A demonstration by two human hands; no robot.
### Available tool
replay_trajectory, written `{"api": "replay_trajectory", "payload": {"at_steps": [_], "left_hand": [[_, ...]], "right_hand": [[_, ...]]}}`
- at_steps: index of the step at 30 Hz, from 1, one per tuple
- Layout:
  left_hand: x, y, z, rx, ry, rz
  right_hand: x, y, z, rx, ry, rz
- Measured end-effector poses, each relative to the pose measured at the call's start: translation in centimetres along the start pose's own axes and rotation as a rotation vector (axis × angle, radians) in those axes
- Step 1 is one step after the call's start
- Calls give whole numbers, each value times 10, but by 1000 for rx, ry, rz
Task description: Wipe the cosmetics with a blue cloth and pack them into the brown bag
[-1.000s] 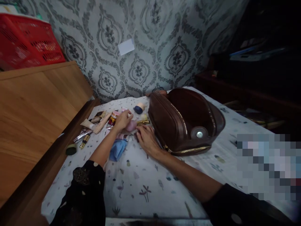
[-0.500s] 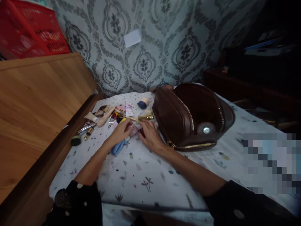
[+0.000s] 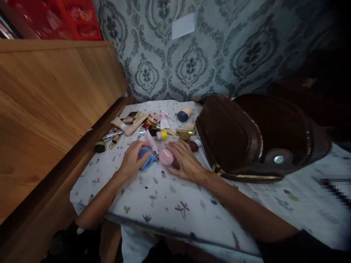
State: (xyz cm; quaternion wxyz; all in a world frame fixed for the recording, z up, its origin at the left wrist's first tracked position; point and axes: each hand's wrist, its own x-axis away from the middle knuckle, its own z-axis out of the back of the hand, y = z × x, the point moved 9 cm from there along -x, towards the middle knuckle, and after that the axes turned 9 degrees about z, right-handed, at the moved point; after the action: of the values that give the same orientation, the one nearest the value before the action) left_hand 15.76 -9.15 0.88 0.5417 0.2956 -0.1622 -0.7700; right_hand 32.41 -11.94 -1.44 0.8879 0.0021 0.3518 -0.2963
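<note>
My left hand (image 3: 131,159) is closed around a small blue cloth (image 3: 147,160), thumb lying across it. Fingers of my right hand (image 3: 186,162) curve around a pink round-lidded container (image 3: 166,157), its underside partly hidden by the hand. Between the hands a pale pink tube (image 3: 151,142) rests at a slant, touching or very near the cloth. Just beyond are a white bottle with a yellow cap (image 3: 162,135) and a gold tube (image 3: 185,132). A dark reddish bottle with a white cap (image 3: 194,145) lies behind my right hand.
A large brown leather bag (image 3: 227,135) stands unzipped at the right. Several cosmetics, including a beige tube (image 3: 119,123) and a navy-and-beige item (image 3: 184,114), lie at the back. A wooden cabinet (image 3: 60,84) borders the left, with a red basket (image 3: 79,18) above.
My hands have moved apart; the left is now on the blue cloth, the right on the pink container. The view has shifted, and the yellow-capped bottle and pink tube show more fully.
</note>
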Motion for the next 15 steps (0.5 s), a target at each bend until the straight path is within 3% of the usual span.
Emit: {"api": "replay_trajectory", "payload": {"at_steps": [4,7,10,15], "left_hand": [[21,-14,-15,-271,-96,-29],[28,-7,-27,-295,-175,-151],[19,6,-37,-289,-254,-229],[-11,7,-27,-238,-95,-34]], "right_hand": [[3,-14,-10,-58,-44,59],[9,-20,-17,-143,-85,44],[14,-17,-11,-180,-36,-50],[29,-3,11,-251,77,-246]]}}
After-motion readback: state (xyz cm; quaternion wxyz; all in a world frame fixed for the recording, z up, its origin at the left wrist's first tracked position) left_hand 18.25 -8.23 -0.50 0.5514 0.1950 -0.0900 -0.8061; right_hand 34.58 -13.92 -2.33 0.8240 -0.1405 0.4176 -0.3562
